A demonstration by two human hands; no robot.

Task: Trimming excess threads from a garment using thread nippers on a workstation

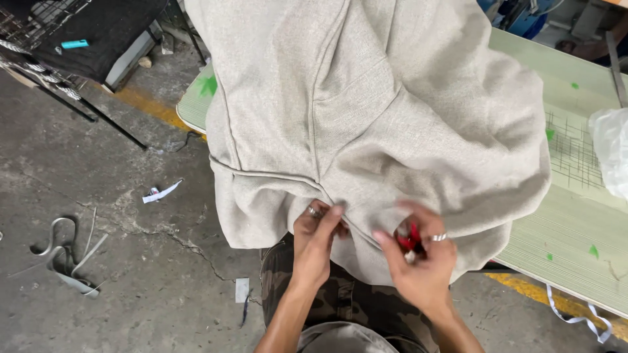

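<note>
A large beige fabric cover point(366, 111) with stitched seams drapes over the near edge of a pale green worktable point(575, 216). My left hand point(316, 243), with a ring on one finger, pinches the cover's lower seam between thumb and fingers. My right hand point(417, 256), also ringed, is closed around a small red tool point(410, 239), perhaps thread snips, held right against the same hem. Most of the tool is hidden in my palm.
A clear plastic bag point(611, 157) lies at the table's right side. Fabric strips point(65, 258) and paper scraps point(159, 192) litter the cracked concrete floor at left. A black metal frame point(85, 111) with dark cloth and a teal object point(74, 44) stands at upper left.
</note>
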